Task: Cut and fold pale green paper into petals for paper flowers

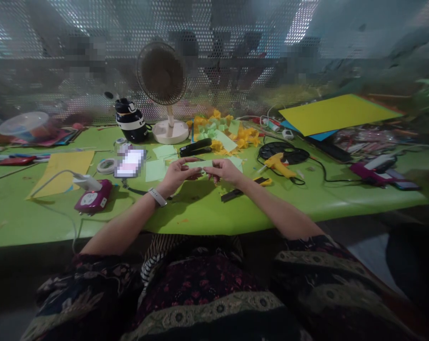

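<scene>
A strip of pale green paper [204, 164] is stretched between my two hands above the front part of the table. My left hand [178, 175], with a white band on the wrist, pinches its left end. The other end is between the closed fingers of my right hand [224, 171]. Pale green paper sheets [154, 171] lie beside and behind my left hand. A black stapler [196, 147] rests just beyond the hands. Under my right wrist lies a black and yellow cutter [235, 193], partly hidden by the arm.
Behind the hands is a heap of yellow and green paper pieces [248, 137]. A yellow glue gun [281, 166] lies at right on a black tray. A fan [169, 130], a dark jug [132, 125], a lit phone [130, 163] and a purple power socket [95, 198] stand or lie left.
</scene>
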`<action>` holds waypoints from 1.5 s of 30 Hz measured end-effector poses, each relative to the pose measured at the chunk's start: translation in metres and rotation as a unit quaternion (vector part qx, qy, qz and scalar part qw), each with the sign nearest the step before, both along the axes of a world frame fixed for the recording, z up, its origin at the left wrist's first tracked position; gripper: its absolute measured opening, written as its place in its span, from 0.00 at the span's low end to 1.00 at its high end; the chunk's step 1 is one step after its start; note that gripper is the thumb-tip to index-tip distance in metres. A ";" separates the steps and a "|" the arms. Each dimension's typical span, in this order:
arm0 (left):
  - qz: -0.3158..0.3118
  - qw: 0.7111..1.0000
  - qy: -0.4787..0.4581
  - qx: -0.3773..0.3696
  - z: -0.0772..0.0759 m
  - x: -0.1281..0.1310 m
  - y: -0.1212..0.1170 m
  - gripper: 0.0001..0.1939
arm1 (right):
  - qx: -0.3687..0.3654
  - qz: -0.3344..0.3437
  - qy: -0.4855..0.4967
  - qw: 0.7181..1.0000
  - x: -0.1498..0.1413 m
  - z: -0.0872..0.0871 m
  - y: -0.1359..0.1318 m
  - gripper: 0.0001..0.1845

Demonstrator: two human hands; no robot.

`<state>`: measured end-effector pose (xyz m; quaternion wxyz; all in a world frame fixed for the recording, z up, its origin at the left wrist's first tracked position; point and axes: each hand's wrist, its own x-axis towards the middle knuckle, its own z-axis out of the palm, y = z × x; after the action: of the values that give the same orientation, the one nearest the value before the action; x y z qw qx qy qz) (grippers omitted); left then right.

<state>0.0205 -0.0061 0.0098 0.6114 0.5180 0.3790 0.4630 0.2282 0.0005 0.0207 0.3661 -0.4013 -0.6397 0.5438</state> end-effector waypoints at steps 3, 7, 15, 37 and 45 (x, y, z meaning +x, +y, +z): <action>0.002 1.000 0.007 -0.006 0.001 -0.002 0.001 0.33 | -0.012 0.004 -0.002 1.000 0.000 0.000 0.000 0.21; -0.024 0.999 0.004 -0.032 -0.001 -0.004 0.002 0.36 | -0.007 0.006 -0.014 1.000 0.000 0.000 -0.001 0.20; -0.043 0.998 0.022 -0.044 0.001 -0.006 0.005 0.37 | 0.020 0.019 -0.022 0.999 0.000 -0.003 0.001 0.22; -0.020 0.999 0.029 0.003 0.005 -0.015 0.008 0.35 | -0.119 -0.043 0.056 0.990 0.005 0.002 0.004 0.13; -0.015 1.000 0.022 -0.002 0.004 -0.024 0.018 0.32 | -0.117 -0.045 0.026 0.992 0.025 0.009 0.015 0.08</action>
<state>-0.0038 0.0116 0.0142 0.6102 0.5327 0.3858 0.4417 0.2530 0.0152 0.0297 0.3576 -0.4554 -0.5433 0.6079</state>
